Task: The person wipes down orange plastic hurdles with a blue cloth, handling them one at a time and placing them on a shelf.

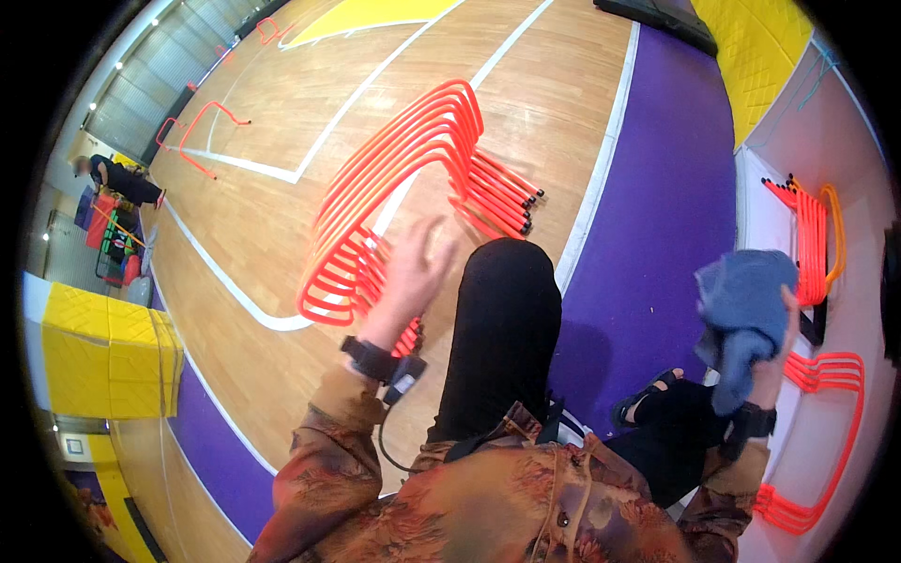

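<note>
A row of nested orange-red training hurdles (394, 162) with black end caps stands on the wooden court floor before me. My left hand (419, 271) is raised beside and partly over these hurdles, fingers apart, holding nothing; a black wrist strap with a small cabled device is around its wrist. Out to the right, my right hand (781, 331) grips a bunched blue-grey cloth (750, 295). The cloth hides part of that hand, and one end of it hangs down. Beyond the cloth, more red and yellow hurdles (809, 239) are stacked on a white surface.
Further red hurdles (855, 408) lie at the right. Single hurdles (204, 134) stand on the court at the upper left. A person (123, 183) bends near equipment far left. Yellow padding (105, 352) is at the left; a purple floor strip (654, 176) borders the court.
</note>
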Motion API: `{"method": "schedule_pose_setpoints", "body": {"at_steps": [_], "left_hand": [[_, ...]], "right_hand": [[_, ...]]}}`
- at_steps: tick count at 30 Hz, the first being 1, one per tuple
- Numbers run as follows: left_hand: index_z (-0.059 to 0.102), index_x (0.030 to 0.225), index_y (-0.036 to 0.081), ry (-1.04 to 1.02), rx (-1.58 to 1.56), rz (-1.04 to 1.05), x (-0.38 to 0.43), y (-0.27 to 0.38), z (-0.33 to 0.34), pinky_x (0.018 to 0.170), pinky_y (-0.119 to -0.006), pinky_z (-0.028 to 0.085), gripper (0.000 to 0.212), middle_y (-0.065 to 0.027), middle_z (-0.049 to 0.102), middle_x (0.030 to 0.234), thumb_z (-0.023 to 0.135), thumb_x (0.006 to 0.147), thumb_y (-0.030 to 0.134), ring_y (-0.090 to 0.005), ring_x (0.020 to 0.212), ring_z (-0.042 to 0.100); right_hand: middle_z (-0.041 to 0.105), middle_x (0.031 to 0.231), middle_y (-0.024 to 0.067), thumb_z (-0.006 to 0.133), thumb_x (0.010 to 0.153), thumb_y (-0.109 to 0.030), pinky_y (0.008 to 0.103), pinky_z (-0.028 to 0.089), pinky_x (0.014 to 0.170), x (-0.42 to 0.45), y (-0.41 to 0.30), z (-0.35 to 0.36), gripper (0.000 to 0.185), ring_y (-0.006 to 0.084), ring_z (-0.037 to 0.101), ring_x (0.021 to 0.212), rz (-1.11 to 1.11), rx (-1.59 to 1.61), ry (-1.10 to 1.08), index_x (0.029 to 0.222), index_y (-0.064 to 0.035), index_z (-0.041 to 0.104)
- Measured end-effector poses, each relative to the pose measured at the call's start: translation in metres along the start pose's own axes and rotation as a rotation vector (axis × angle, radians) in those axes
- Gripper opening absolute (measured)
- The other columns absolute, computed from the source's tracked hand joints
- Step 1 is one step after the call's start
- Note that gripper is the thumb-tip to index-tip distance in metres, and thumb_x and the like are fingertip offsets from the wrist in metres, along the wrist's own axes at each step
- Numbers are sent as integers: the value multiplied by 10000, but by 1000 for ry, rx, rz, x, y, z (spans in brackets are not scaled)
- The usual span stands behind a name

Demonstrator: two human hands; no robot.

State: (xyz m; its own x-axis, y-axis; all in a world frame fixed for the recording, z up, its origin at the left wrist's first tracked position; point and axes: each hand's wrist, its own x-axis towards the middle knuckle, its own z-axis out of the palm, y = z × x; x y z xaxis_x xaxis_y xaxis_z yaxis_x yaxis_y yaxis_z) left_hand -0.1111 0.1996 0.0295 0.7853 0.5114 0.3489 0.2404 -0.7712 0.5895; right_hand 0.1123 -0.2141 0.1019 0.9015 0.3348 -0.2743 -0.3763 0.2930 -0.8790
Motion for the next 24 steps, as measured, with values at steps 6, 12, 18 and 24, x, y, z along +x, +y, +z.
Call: {"method": "schedule_pose_setpoints", "body": {"at_steps": [6, 12, 18, 24], "left_hand": [[567, 1170, 4, 152, 553, -172, 0, -125, -55, 857, -473, 472, 416, -229, 620, 1094, 691, 817, 186, -382, 1025, 593], [587, 1111, 17, 100, 708, -141, -9, -153, -57, 839, -460, 485, 394, -208, 602, 996, 715, 776, 180, -383, 979, 583], [587, 1017, 18, -87, 638, -397, 17, -155, -56, 783, -508, 497, 319, -249, 638, 944, 669, 817, 251, -398, 917, 627], [617, 883, -2, -220, 362, -352, 13, -83, -26, 629, -432, 478, 333, -191, 623, 707, 672, 864, 326, -313, 663, 631]], "right_hand": [[579, 1232, 204, 577, 906, -311, 443, 536, 926, 59, 88, -25, 574, 315, 633, 1067, 334, 199, -79, 1335, 41, 430], [541, 1285, 227, 601, 910, -278, 441, 531, 947, 68, 98, -15, 622, 323, 593, 1148, 272, 175, -141, 1374, 64, 366], [529, 1322, 219, 579, 945, -232, 455, 501, 998, 64, 94, -10, 572, 323, 577, 1182, 261, 283, -149, 1389, 57, 365], [569, 1295, 180, 551, 968, -209, 474, 488, 1012, 57, 85, -9, 495, 307, 585, 1181, 191, 347, -246, 1381, 24, 409]]}}
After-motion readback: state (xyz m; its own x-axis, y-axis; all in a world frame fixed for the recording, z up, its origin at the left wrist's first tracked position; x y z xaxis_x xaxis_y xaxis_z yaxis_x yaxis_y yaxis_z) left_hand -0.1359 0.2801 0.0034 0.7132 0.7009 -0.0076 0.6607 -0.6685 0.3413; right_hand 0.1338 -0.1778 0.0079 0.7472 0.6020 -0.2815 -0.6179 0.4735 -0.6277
